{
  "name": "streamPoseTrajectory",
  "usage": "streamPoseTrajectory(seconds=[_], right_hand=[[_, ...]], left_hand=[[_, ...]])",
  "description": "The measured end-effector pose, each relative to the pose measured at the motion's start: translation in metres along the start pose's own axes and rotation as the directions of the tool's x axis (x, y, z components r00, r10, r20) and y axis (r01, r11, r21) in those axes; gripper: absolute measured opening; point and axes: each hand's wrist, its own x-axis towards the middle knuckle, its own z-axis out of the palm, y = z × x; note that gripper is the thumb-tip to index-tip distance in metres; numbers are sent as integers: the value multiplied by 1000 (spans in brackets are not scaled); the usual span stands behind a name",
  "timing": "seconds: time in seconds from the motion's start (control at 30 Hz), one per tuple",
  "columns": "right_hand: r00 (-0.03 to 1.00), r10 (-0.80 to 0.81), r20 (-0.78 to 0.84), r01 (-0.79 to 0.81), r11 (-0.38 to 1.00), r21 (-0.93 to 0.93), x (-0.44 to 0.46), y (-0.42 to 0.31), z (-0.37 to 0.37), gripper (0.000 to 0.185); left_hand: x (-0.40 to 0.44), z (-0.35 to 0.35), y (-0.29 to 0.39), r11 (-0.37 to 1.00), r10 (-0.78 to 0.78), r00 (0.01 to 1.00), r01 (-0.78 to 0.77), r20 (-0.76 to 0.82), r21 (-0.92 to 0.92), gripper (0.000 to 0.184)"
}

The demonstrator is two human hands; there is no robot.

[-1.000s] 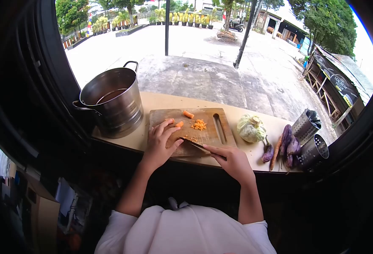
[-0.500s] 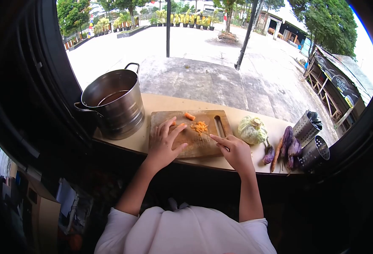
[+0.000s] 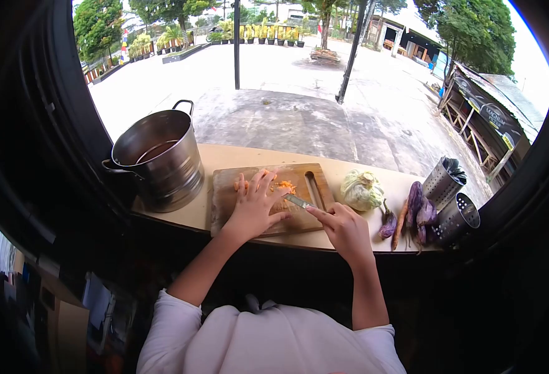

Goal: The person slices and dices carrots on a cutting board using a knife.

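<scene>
A pale bench [image 3: 224, 154] carries everything, with a tall two-handled metal pot [image 3: 168, 181] at its left end. To the right of the pot lies a wooden cutting board [image 3: 299, 222] with a slot near its right edge. Above it, the left hand [image 3: 252, 206] has its fingers spread apart, its grip loose; whether the fingertips press on anything cannot be told. The right hand [image 3: 346, 230] has its grip closed around the handle of a knife [image 3: 297, 200], whose blade points towards the left fingertips. Right of the board sits a pale green cabbage [image 3: 361, 190], then two perforated metal holders [image 3: 458, 222], with purple eggplants [image 3: 415, 199] and a slender whole carrot [image 3: 400, 225] lying near them. Smallest are the orange carrot pieces [image 3: 265, 174] around the left fingers, partly hidden, and the chopped carrot bits [image 3: 286, 186] beside them, all on the board.
</scene>
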Motion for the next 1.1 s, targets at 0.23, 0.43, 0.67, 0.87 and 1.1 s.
streamPoseTrajectory(seconds=[0.23, 0.43, 0.67, 0.87, 1.1], right_hand=[[995, 86, 59, -87, 996, 8, -6, 5, -11, 41], [974, 141, 176, -171, 971, 166, -10, 9, -22, 38], [963, 87, 257, -171, 930, 326, 0, 13, -8, 41], [972, 111, 209, -168, 945, 282, 6, 6, -2, 43], [962, 153, 226, -207, 949, 238, 10, 2, 6, 45]], left_hand=[[2, -7, -10, 997, -68, 996, 66, -48, -49, 70], [-6, -18, -41, 974, -144, 975, 110, -167, -196, 44], [-4, -16, -35, 980, -197, 960, 192, -197, -41, 25], [-3, -8, -37, 973, -222, 960, 206, -172, -106, 19], [-18, -23, -25, 868, -226, 954, 105, -196, -486, 22]])
